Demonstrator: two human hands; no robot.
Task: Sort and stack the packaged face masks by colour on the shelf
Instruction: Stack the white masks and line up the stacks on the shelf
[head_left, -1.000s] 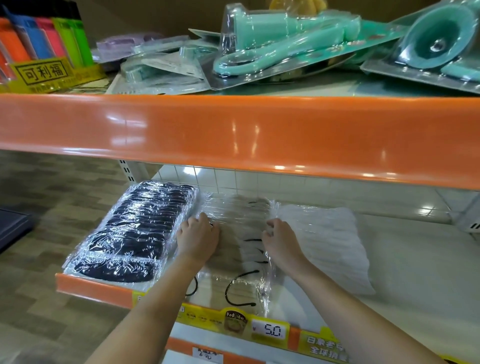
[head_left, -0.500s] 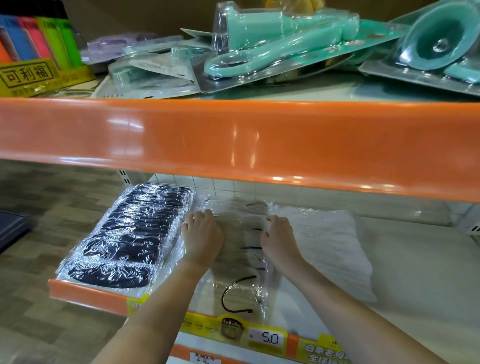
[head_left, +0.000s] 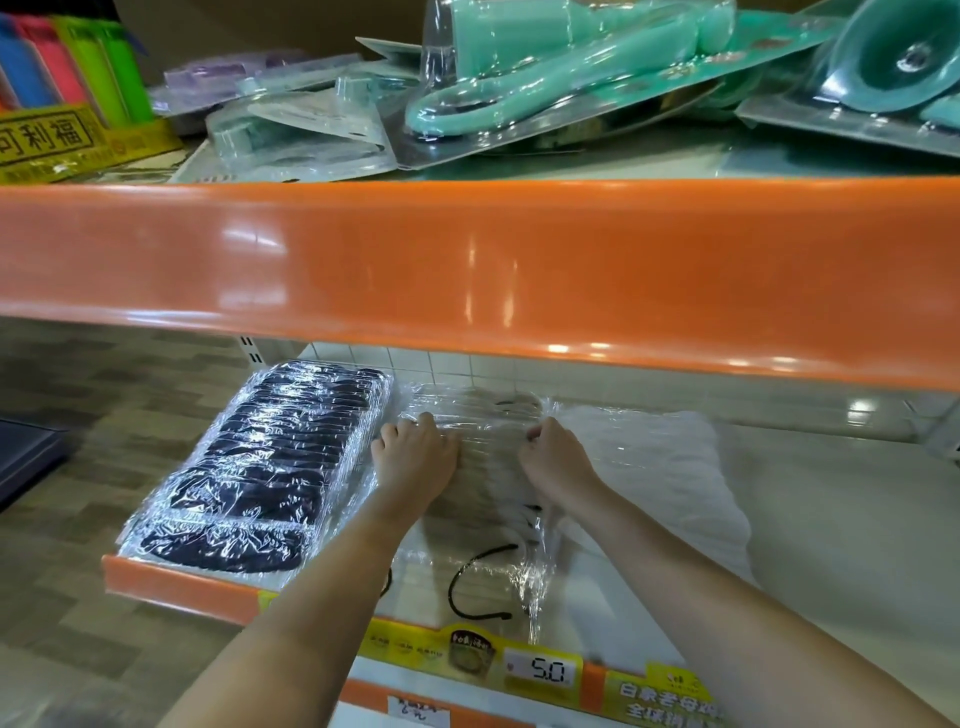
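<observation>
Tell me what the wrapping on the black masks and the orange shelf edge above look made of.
Wrapping on the black mask stack: thin clear plastic film, judging by its crinkles and white glints. Orange shelf edge: smooth and glossy with streaked reflections, probably painted metal or plastic.

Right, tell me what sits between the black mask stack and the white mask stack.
In the head view, a row of beige masks in clear wrap lies between the black mask stack and the white mask stack, with the left hand and right hand on it.
</observation>
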